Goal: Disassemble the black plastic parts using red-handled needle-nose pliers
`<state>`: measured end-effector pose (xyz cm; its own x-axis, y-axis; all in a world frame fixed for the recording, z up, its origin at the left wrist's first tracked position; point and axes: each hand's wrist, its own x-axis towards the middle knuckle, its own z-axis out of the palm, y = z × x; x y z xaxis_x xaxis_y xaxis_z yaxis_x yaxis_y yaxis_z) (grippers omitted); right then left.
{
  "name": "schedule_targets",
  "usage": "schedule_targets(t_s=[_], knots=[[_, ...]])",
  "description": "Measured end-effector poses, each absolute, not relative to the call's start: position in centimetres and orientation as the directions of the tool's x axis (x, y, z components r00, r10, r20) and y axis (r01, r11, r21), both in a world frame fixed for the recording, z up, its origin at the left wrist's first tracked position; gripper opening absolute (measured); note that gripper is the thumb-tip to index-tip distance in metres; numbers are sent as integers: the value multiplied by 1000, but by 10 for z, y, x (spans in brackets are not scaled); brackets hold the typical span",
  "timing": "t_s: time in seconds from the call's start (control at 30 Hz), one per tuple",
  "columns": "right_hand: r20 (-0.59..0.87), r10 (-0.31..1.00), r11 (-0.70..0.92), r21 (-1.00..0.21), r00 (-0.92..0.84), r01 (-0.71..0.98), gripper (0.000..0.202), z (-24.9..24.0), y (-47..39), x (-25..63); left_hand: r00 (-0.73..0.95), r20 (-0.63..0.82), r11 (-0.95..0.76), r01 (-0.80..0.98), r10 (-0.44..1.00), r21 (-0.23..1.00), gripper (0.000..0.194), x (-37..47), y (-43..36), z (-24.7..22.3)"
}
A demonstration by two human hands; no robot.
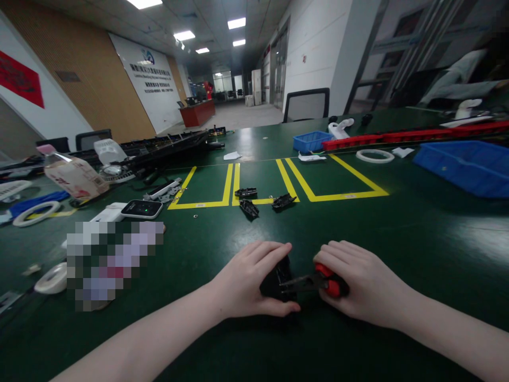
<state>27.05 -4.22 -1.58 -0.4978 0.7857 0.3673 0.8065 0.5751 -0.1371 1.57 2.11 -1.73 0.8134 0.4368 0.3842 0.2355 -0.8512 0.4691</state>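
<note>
My left hand (250,278) is closed around a small black plastic part (275,281) and holds it down on the green table (397,239). My right hand (358,281) grips a red-handled tool (328,280). The tool's dark metal tip (296,285) points left and touches the black part. Both hands rest on the table near its front edge. Three similar black parts (249,207) lie loose further back, by the yellow floor-tape lines (294,180).
At the left lie tape rolls (35,213), a phone (142,208), a bagged item (73,178) and black trays (167,148). Blue bins (465,165) and red strips (397,137) stand at the back right. A chair (306,105) is behind the table. Another person's sleeve (457,79) shows far right.
</note>
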Motion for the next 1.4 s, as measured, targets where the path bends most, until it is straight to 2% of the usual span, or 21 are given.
schedule_targets(t_s=[0.33, 0.83, 0.93, 1.17, 1.4], knots=[[354, 799, 563, -153, -487, 812, 16, -11, -44, 268, 826, 365, -849, 232, 430, 475, 84, 15, 21, -17], [278, 842, 526, -227, -463, 820, 8, -14, -42, 270, 801, 451, -908, 263, 394, 326, 88, 14, 22, -20], [266, 845, 522, -225, -463, 823, 9, -10, -43, 268, 803, 437, -900, 268, 406, 343, 86, 14, 22, -19], [295, 831, 536, -194, -472, 822, 13, -10, -43, 267, 811, 407, -853, 199, 420, 483, 82, 14, 24, -18], [316, 816, 551, -174, -483, 817, 13, -9, -44, 267, 819, 413, -854, 166, 398, 494, 82, 13, 25, -19]])
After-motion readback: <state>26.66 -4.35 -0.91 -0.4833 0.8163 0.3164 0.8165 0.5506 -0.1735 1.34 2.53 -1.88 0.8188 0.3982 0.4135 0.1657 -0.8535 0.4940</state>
